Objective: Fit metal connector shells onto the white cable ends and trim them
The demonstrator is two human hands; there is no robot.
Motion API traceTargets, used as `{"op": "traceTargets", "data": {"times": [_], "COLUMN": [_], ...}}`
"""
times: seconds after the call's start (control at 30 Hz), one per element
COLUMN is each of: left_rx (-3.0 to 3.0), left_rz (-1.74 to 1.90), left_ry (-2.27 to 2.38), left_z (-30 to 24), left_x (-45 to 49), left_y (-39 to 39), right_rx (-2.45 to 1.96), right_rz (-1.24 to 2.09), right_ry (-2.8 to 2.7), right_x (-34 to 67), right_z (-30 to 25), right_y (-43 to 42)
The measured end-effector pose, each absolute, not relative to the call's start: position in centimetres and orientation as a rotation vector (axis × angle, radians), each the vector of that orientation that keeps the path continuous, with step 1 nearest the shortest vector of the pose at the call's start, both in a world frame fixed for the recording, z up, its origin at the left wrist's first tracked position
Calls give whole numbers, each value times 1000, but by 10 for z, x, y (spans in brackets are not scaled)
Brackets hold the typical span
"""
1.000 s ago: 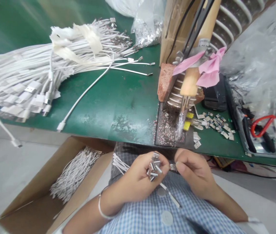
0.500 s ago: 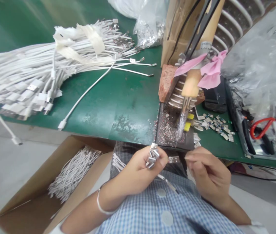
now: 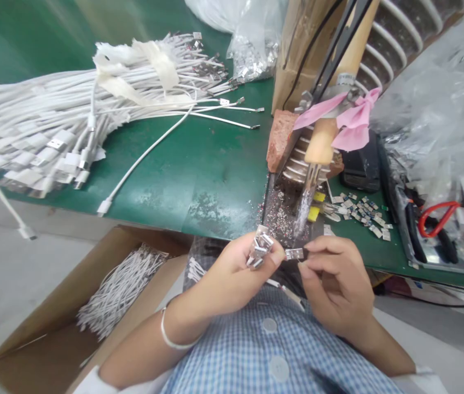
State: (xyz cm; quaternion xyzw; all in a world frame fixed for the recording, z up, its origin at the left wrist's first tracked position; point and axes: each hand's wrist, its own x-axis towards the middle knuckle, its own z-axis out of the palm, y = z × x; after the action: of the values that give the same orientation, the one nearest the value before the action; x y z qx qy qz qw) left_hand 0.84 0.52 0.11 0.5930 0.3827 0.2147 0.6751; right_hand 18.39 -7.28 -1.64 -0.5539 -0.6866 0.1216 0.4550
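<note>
And there it was, the metal plug point(image 3: 295, 254), poking out past the thumb of my left hand point(image 3: 236, 276), its long axis running left to right, close to level, free end aimed straight at my other side! My left was the nearer of the two, no contest: fingers clamped round a bunch of plugs point(image 3: 260, 249), with this single one jutting clear of the thumb.

Over on the right, my right hand point(image 3: 341, 287) hung just off that free end, so the plug lay to the left of its fingertips, by the smallest of gaps or none; contact I could not call. Forefinger and thumb stood a little apart, the forefinger the farther one. Was something thin pinched between the thumb and the next finger? Too small to tell!

All this above the near edge of the desk point(image 3: 215, 153), the soldering iron point(image 3: 321, 141) just beyond, and a white cable point(image 3: 291, 295) dangling below, on the near side.
</note>
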Motion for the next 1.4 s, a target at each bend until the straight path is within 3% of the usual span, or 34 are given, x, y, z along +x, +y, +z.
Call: {"op": "traceTargets", "data": {"times": [1.4], "left_rx": [1541], "left_rz": [660], "left_ry": [771], "left_z": [7], "left_x": [15], "left_y": [9], "right_rx": [-1302], "right_rz": [343], "right_ry": [-1698], "right_x": [184], "right_z": [-11], "right_y": [-64]}}
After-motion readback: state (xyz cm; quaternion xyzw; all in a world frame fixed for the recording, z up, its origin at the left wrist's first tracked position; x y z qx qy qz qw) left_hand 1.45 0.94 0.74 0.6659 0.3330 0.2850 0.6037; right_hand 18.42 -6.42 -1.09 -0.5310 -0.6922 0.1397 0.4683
